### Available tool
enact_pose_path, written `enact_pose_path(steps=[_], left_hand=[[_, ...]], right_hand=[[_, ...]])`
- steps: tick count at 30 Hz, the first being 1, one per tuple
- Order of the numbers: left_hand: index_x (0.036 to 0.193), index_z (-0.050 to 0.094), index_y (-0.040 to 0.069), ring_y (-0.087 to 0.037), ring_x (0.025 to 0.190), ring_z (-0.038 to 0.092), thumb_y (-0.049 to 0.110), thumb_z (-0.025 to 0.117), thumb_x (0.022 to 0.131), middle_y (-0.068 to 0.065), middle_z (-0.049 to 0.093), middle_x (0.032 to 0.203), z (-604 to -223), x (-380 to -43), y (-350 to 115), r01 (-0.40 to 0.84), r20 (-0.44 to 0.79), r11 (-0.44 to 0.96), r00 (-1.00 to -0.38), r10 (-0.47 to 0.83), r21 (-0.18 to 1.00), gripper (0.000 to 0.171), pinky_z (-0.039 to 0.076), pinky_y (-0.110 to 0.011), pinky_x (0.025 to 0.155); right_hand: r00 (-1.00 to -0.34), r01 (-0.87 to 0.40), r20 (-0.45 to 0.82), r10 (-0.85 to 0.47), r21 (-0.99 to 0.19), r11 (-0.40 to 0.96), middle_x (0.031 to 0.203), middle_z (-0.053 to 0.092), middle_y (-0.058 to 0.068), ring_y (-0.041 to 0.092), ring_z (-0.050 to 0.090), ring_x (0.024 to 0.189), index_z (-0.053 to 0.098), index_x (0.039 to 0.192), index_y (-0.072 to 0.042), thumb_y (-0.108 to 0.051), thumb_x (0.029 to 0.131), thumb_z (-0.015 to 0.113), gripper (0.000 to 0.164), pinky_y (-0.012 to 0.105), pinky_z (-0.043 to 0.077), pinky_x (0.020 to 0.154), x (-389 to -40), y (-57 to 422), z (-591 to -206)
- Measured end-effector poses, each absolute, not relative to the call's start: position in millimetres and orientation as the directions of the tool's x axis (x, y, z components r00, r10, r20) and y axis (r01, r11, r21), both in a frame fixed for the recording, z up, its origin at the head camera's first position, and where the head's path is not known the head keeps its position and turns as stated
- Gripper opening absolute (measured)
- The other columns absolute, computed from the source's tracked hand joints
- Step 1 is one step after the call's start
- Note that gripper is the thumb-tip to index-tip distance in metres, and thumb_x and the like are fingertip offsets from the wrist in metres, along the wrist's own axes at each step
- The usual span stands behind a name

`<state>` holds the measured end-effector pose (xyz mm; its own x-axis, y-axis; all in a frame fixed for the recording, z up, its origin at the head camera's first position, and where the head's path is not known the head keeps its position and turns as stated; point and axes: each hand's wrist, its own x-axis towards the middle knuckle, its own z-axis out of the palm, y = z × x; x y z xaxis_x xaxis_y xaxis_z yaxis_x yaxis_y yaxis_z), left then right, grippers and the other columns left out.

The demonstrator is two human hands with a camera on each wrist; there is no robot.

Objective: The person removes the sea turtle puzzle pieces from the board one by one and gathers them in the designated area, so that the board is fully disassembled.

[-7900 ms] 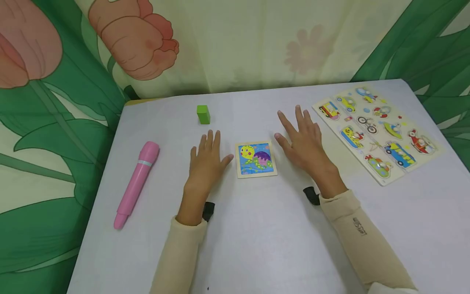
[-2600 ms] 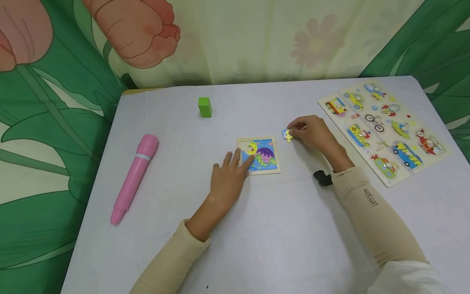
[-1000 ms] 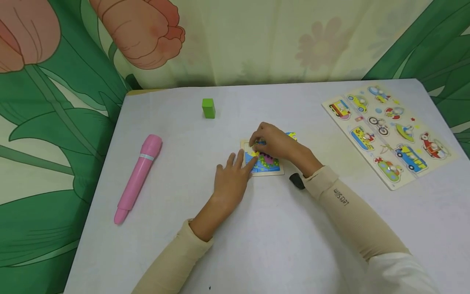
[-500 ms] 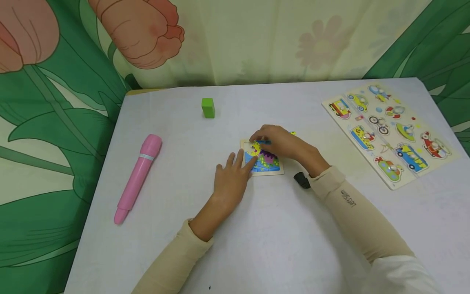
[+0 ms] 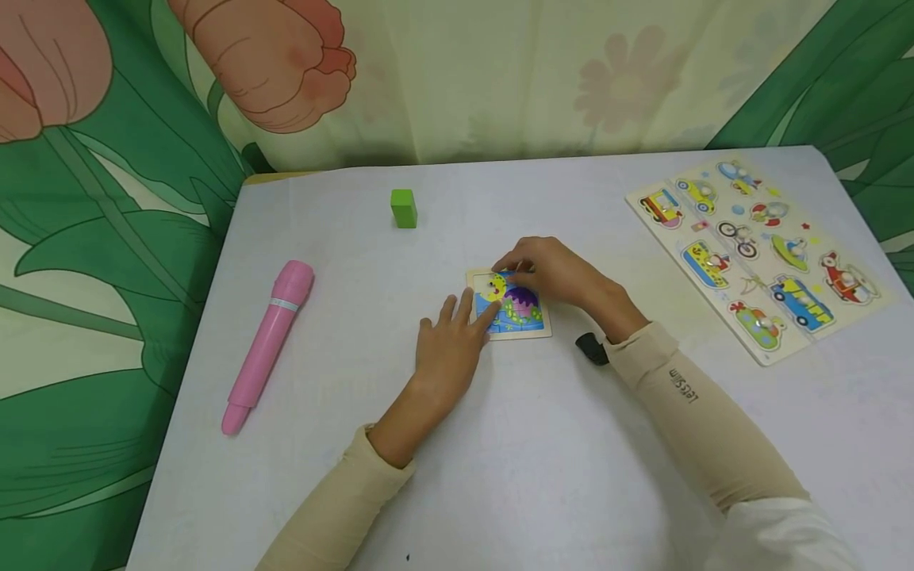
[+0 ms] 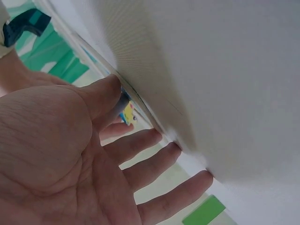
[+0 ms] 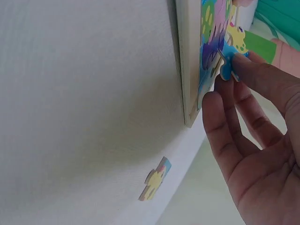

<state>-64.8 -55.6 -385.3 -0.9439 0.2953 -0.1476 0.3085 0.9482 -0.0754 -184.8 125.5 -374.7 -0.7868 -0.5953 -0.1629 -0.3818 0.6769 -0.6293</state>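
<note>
A small square turtle jigsaw in a wooden frame [image 5: 527, 336] lies mid-table. My left hand [image 5: 450, 349] rests at its lower left, fingers spread, with the thumb over the picture. In the left wrist view its thumb [image 6: 105, 91] is at the frame's edge and its other fingertips reach the table. Over the jigsaw's top right, my right hand [image 5: 560, 274] pinches a blue-and-yellow jigsaw piece [image 7: 227, 65] between thumb and fingers, tilted above the picture. A loose jigsaw piece [image 7: 156, 180], yellow and blue, lies on the table beside the frame; the right hand hides it in the head view.
A green block [image 5: 404, 209] stands behind the jigsaw. To the left lies a pink microphone-shaped toy [image 5: 267, 349]. A vehicle peg-puzzle board [image 5: 757, 254] covers the table's right side. Printed curtain [image 5: 514, 79] hangs along the table's back edge.
Both hands lay apart beside the jigsaw at first. The right hand set one piece down to the right, came back, and lifted another; it has just shifted slightly right. The left hand stays put.
</note>
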Motion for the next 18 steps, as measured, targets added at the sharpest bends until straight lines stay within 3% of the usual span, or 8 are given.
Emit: enact_pose_path(steps=[18], left_hand=[[0.157, 0.045, 0.034, -0.031, 0.142, 0.045, 0.039, 0.055, 0.107, -0.011, 0.043, 0.159, -384.9, -64.4, -53.8, 0.306, -0.155, 0.949, -0.944, 0.292, -0.071, 0.051, 0.055, -0.047, 0.092]], right_hand=[[-0.748, -0.438, -0.082, -0.658, -0.685, 0.583, 0.108, 0.070, 0.014, 0.027, 0.063, 0.099, 0.076, 0.121, -0.003, 0.003, 0.098, 0.066, 0.025, 0.042, 0.048, 0.085, -187.1, 134.5, -379.2]])
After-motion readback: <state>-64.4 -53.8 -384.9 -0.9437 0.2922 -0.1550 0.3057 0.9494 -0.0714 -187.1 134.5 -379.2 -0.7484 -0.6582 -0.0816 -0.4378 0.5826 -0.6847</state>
